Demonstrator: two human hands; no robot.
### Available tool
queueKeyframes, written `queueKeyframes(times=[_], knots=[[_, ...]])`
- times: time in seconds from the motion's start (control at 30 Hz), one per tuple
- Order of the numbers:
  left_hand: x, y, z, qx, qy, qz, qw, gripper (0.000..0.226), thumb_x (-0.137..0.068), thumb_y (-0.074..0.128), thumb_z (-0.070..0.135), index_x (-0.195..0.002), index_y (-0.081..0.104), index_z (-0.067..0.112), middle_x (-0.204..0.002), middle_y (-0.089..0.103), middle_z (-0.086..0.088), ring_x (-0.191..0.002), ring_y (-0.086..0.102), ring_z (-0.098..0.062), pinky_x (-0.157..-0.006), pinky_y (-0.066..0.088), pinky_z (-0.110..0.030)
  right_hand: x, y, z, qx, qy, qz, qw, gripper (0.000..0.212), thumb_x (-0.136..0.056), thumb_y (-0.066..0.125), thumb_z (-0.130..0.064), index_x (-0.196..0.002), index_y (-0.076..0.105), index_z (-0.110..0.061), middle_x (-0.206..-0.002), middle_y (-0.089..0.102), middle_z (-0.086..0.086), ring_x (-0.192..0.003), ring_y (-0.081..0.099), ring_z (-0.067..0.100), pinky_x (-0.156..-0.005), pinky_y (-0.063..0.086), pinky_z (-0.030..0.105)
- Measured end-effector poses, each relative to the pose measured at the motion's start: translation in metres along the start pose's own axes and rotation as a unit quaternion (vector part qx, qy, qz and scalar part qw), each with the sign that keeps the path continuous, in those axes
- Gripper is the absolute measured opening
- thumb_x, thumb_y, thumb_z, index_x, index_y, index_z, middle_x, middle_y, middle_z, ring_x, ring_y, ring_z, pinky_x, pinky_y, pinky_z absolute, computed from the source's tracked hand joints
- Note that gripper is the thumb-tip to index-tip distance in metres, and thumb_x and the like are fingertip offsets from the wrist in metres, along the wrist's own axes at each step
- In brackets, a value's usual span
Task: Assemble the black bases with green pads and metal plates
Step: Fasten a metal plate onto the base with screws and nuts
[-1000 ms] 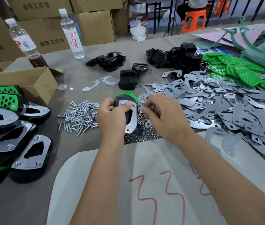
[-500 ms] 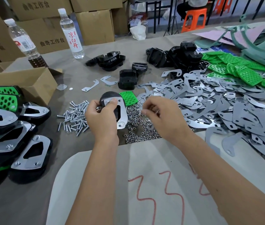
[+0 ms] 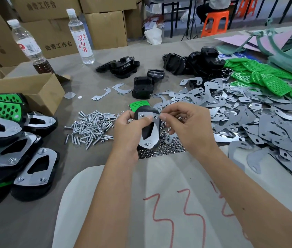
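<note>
The left hand (image 3: 127, 129) grips a black base (image 3: 146, 129) with its metal plate (image 3: 150, 136) on top, held just above the pile of nuts (image 3: 161, 149). The right hand (image 3: 186, 126) pinches something small at the plate's top corner, probably a nut. The base looks stiff and light; its rim seems the safest hold.

We now see the left hand (image 3: 129, 129) carry the black base (image 3: 147, 129) back right, meeting the right hand's fingertips (image 3: 164, 116) at its far end.
</note>
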State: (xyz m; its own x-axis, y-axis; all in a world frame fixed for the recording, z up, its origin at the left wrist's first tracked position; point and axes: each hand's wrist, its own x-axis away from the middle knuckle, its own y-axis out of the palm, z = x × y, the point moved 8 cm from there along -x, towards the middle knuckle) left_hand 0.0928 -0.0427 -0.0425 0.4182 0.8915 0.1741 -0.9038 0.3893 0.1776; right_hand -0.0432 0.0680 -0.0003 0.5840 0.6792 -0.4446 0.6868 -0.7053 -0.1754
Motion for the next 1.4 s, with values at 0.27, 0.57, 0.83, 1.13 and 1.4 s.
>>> queueKeyframes(times=[0.27, 0.57, 0.83, 1.13, 1.4], knots=[[0.005, 0.011, -0.001, 0.034, -0.024, -0.057, 0.998, 0.020, -0.084, 0.075, 0.000, -0.077, 0.063, 0.015, -0.076, 0.071, -0.006, -0.064, 0.067, -0.020, -0.054, 0.054, -0.025, 0.000, 0.001, -0.008, 0.064, -0.050, -0.016, 0.997, 0.004, -0.085, 0.084, -0.010, -0.087, 0.081, -0.011, -0.080, 0.067, -0.003, -0.067, 0.063, 0.017, -0.052, 0.058, 0.040], [0.006, 0.012, 0.000, 0.053, -0.039, -0.086, 0.994, 0.017, -0.085, 0.072, 0.000, -0.097, 0.065, 0.009, -0.088, 0.071, -0.013, -0.075, 0.067, -0.026, -0.067, 0.054, -0.034, -0.001, 0.001, -0.007, 0.020, -0.054, -0.027, 0.998, 0.006, -0.089, 0.080, -0.007, -0.090, 0.081, -0.012, -0.082, 0.066, -0.002, -0.054, 0.062, 0.025, -0.044, 0.056, 0.040], [0.005, 0.012, -0.002, 0.050, -0.041, -0.082, 0.995, 0.021, -0.084, 0.073, 0.001, -0.103, 0.066, 0.008, -0.090, 0.071, -0.014, -0.079, 0.067, -0.028, -0.072, 0.053, -0.037, -0.002, 0.000, -0.008, 0.007, -0.059, -0.038, 0.998, 0.006, -0.085, 0.083, -0.005, -0.090, 0.082, -0.009, -0.080, 0.066, 0.006, -0.062, 0.064, 0.023, -0.044, 0.058, 0.040], [0.005, 0.012, -0.002, 0.050, -0.039, -0.103, 0.993, 0.021, -0.084, 0.073, 0.003, -0.104, 0.067, 0.006, -0.090, 0.072, -0.012, -0.078, 0.069, -0.027, -0.067, 0.056, -0.035, -0.002, 0.000, -0.007, -0.002, -0.057, -0.041, 0.998, 0.005, -0.085, 0.084, -0.008, -0.089, 0.082, -0.009, -0.081, 0.065, 0.005, -0.064, 0.063, 0.023, -0.043, 0.058, 0.040], [0.005, 0.012, -0.002, 0.046, -0.032, -0.101, 0.993, 0.014, -0.085, 0.073, 0.002, -0.096, 0.068, 0.009, -0.085, 0.074, -0.008, -0.073, 0.070, -0.024, -0.061, 0.057, -0.031, -0.003, 0.003, -0.007, -0.016, -0.051, -0.071, 0.996, 0.008, -0.088, 0.079, -0.002, -0.093, 0.082, -0.009, -0.083, 0.064, 0.005, -0.061, 0.062, 0.022, -0.044, 0.057, 0.036]])
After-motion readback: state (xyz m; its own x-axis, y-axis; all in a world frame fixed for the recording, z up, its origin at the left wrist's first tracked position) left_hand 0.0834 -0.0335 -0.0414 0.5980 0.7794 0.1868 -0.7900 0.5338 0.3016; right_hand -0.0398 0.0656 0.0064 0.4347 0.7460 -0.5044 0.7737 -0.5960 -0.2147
